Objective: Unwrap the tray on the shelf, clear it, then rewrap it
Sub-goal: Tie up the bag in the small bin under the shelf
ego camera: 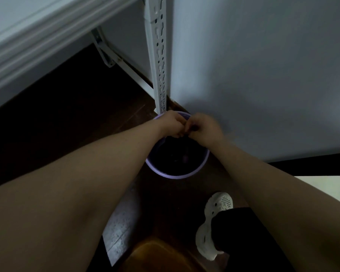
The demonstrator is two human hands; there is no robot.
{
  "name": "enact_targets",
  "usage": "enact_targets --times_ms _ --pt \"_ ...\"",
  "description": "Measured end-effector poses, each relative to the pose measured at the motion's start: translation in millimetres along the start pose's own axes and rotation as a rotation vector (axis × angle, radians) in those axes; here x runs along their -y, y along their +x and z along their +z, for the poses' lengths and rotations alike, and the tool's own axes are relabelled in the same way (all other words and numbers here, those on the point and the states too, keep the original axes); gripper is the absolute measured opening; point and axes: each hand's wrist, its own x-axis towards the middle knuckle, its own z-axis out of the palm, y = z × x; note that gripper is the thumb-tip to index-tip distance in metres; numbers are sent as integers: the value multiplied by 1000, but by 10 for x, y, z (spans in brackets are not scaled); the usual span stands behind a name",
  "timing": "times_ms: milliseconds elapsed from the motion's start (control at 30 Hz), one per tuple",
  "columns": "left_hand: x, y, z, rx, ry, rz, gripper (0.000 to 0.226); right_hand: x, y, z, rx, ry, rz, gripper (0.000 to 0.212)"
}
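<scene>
Both my arms reach down over a round purple bin (196, 169) that stands on the dark floor against the wall. My left hand (172, 124) and my right hand (203, 127) meet above the bin's far rim, with curled fingers touching. They pinch a small dark scrap (192, 127) between them; the dim light hides what it is. The bin's inside is dark, with something purplish near its bottom. No tray or wrap is in view.
A white perforated shelf post (159, 55) stands just behind the bin, and a white shelf edge (28, 36) crosses the upper left. A grey wall (263, 75) fills the right. My foot in a white clog (214, 218) stands on the floor nearby, beside a brown object (161, 256).
</scene>
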Motion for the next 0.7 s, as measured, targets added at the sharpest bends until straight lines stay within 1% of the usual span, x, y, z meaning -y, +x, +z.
enact_targets --times_ms 33,67,133,200,267,333,433,567,700 --pt "10 9 2 8 -5 -7 24 13 -14 26 -14 -99 -37 13" --pt "18 12 3 19 -11 -14 23 18 -26 51 -45 -146 -68 12" --pt "30 8 -1 43 -33 -18 26 18 -50 100 -136 -116 -91 14" --pt "42 2 -9 54 -54 -10 32 16 -57 132 -203 -24 -32 18" --pt "64 -5 -11 59 -73 -13 38 -8 -34 153 -211 54 65 17" --pt "85 -18 -9 64 -86 -20 36 -35 -6 149 -206 120 125 18" --pt "103 -23 -11 38 -82 -22 30 -52 30 122 -177 180 159 19" --pt "95 -9 -4 -17 -132 -56 26 -36 63 89 -176 313 205 7" --pt "72 -3 19 -47 -119 -95 23 -41 62 88 -143 387 235 11"
